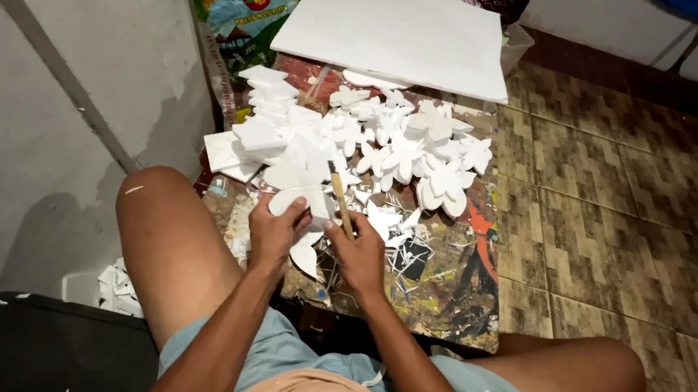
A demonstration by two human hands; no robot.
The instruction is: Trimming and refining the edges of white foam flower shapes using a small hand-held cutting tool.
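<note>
Seated person, legs spread, working low over a paint-smeared board (pixel 451 297) that lies on a tiled floor (pixel 624 208). Largest item, well beyond the hands: a flat white foam sheet (pixel 397 24), apparently uncut, with a printed plastic bag (pixel 240 3) just left of it against the grey wall (pixel 22 101). Between the sheet and the hands, a broad heap of cut white flower shapes (pixel 423 148), many overlapping; judged from its size, a good share of the cutting is done, while the whole sheet behind suggests stock remains. Left of the heap and just ahead of the left hand, a stack of squarish white offcuts (pixel 257 122). Left hand (pixel 276 227) is wrapped around a white foam piece (pixel 301 204), thumb over its near edge, the piece held just above the board. Right hand (pixel 358 253) is closed around a thin stick-handled tool (pixel 340 199) that slants up toward the held piece; its tip is hidden against the white, so contact can't be confirmed. The held piece looks partly shaped, a petal (pixel 305 258) hanging below the left hand. Thin white slivers (pixel 400 240) litter the board just right of the right hand. Crowding: the heap presses close to the working spot, and scraps lie under both hands. A few white bits (pixel 119 284) sit beside the left thigh.
</note>
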